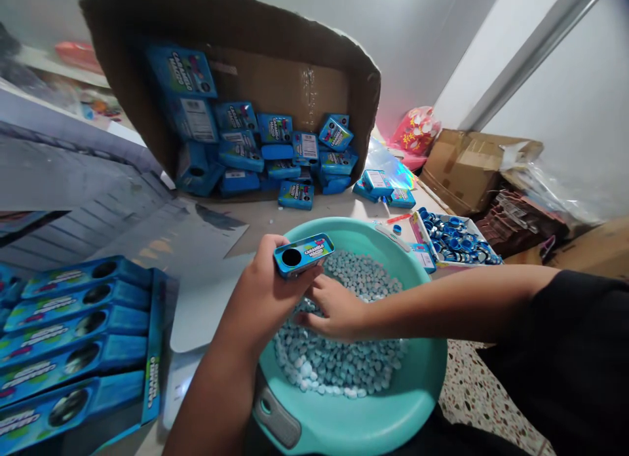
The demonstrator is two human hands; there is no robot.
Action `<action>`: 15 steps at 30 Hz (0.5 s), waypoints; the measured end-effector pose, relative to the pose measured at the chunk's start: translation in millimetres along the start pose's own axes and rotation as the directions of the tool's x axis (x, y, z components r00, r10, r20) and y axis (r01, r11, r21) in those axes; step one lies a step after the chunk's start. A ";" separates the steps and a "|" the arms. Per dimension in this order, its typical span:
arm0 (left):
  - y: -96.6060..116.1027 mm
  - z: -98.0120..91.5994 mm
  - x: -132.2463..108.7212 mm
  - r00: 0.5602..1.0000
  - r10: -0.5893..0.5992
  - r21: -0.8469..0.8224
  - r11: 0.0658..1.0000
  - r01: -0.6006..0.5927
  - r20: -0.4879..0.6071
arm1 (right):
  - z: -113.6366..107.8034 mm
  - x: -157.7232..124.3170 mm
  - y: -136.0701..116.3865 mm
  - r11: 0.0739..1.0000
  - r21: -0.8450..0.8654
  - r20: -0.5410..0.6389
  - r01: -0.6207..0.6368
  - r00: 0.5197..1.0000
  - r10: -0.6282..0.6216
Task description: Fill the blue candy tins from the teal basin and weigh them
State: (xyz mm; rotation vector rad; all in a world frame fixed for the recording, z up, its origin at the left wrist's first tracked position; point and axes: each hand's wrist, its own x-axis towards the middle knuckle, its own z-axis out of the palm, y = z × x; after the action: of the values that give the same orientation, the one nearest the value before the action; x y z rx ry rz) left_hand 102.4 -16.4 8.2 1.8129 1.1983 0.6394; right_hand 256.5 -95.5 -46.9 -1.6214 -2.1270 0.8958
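Observation:
My left hand (268, 282) is closed around a small blue candy box (312, 249) and holds it over the rim of a turquoise tub (417, 384). The box's narrow end faces up and shows a dark round hole. Below it, my right hand (339, 308) reaches into the pale blue and white candies (339, 371) in the tub. Its thumb stands apart from its fingers, whose tips are partly hidden behind my left hand and the box. I see no candies held in it.
A cardboard carton (275, 76) holding several blue boxes lies on its side behind the tub. Several boxes with round holes fill a blue tray (154, 358) at left, beside a white scale (196, 312). Blue caps (457, 240) fill a shallow box at right.

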 end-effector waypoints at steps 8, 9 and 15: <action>-6.8 3.1 1.8 0.989 0.132 0.017 0.991 -0.133 0.070 | 20.4 -18.7 -45.1 0.685 0.571 0.187 -0.453 0.884 0.429; -7.0 3.0 1.9 0.988 0.135 0.014 0.991 -0.137 0.075 | 21.0 -19.9 -47.4 0.600 0.616 0.229 -0.511 0.844 0.484; -7.3 2.5 1.6 0.988 0.102 0.064 0.992 -0.110 0.117 | 10.5 -25.5 -51.4 0.300 0.607 0.479 -0.736 0.640 0.601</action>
State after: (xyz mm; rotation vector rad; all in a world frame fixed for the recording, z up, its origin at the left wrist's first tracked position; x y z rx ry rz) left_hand 101.6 -14.5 0.5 1.9560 1.0663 0.5509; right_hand 219.8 -130.8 -18.4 -1.9063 -0.6844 1.9146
